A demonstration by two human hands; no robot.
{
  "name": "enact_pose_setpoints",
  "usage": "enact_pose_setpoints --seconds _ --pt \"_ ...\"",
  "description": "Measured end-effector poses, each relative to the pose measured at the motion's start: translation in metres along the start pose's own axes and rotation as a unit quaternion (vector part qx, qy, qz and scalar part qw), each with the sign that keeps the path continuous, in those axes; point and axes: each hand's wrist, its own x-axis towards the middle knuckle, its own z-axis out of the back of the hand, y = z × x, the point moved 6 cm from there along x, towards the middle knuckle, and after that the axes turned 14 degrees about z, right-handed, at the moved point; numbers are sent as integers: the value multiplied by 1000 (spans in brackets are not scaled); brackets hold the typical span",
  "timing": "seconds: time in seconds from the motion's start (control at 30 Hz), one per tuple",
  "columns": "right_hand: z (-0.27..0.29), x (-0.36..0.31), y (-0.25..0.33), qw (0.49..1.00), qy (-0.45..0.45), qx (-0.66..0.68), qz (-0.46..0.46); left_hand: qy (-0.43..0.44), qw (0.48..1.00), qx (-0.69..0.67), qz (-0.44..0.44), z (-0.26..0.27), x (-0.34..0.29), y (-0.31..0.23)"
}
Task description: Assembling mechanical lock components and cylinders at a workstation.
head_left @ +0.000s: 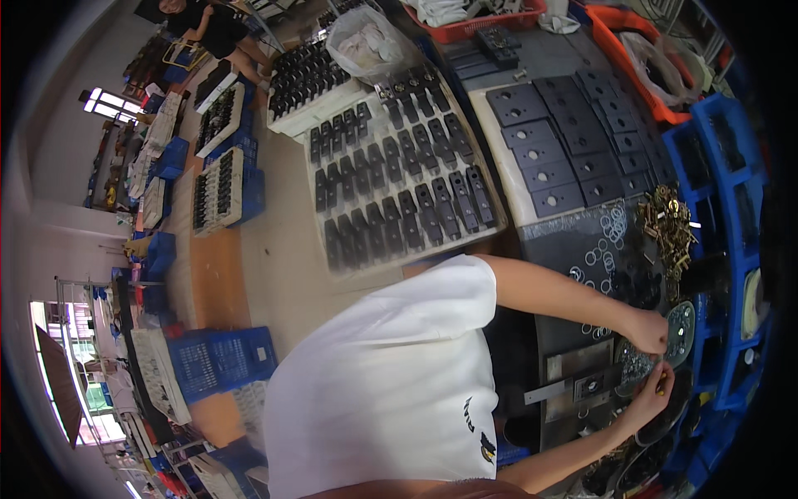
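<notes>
At the frame's lower right, the left hand (647,331) pinches a round grey plate (682,331); the right hand (651,393) pinches a small brass part (661,385) (finished black pieces (399,187) fill trays, loose brass parts (667,223) remain).

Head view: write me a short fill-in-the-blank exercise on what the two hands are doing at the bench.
1. The person wears a short-sleeved shirt of the colour ____.
2. Both hands, left hand and right hand, are at a pile of small ____ metal parts.
3. The heap of brass-coloured parts lies beside a rack of bins coloured ____.
4. The flat square plates with round holes are coloured ____.

Missing words: white; silver; blue; black
</notes>
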Motion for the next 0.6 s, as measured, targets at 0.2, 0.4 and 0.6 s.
enact_pose_setpoints --seconds 0.2,0.4,0.6 --pt "10 12 -49 972 48 -170 153 -49 992 47 -104 16 -17 -7" --pt "7 -21 13 982 30 -122 140 -28 991 -112 -65 38 -49 -21" --pt "-10 -72 89 999 -23 24 27 16 961 -272 -40 27 -69 -28"
